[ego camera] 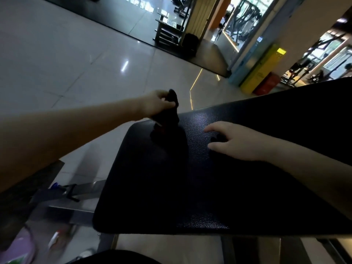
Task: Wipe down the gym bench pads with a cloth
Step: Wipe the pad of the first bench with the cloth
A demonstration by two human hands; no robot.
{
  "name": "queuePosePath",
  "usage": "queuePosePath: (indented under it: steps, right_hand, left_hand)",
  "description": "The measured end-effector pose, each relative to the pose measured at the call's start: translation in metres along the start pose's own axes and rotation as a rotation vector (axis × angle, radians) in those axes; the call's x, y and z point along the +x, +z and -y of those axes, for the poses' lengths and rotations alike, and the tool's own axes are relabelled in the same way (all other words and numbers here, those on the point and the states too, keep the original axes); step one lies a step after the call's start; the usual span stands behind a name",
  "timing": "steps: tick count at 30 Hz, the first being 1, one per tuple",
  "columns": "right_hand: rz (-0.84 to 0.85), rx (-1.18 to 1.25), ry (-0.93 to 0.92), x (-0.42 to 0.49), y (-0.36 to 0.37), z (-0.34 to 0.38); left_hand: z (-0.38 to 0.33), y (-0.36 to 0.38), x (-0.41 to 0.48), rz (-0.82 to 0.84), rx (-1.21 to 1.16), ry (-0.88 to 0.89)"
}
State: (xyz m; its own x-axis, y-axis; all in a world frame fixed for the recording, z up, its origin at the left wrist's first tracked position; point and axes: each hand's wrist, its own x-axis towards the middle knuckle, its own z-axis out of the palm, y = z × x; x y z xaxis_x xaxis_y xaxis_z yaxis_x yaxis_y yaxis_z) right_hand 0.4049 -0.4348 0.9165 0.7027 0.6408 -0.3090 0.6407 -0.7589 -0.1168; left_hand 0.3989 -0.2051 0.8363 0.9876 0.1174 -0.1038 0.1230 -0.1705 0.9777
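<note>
Cloth point(168, 119), dark & bunched, hangs from L hand point(157, 103), which grips its top w/ curled fingers over the far-left corner of the black bench pad point(171, 187); its lower end touches the pad. R hand point(233, 141) rests on the pad just right of it, fingers loosely spread, holding nothing. Glossy tiled floor point(66, 60) lies beyond.

Head view, close above bench pad point(190, 178)

bench pad point(190, 178): black, pebbled | cloth point(167, 119): black | floor point(66, 63): pale grey tiles
</note>
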Motion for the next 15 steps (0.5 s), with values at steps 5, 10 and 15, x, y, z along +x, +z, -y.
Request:
queuePosePath:
  steps: [5, 10, 15]
  right_hand:
    - [0.111, -0.439, 0.014, 0.008, 0.026, -0.005]
    - [0.127, -0.437, 0.025, -0.003, 0.025, -0.002]
    - [0.165, -0.437, 0.027, -0.026, 0.026, 0.002]
  left_hand:
    - [0.025, 0.014, -0.021, 0.267, 0.02, -0.028]
    - [0.046, 0.027, -0.013, 0.113, -0.154, 0.138]
    - [0.036, 0.062, -0.003, 0.332, 0.006, 0.313]
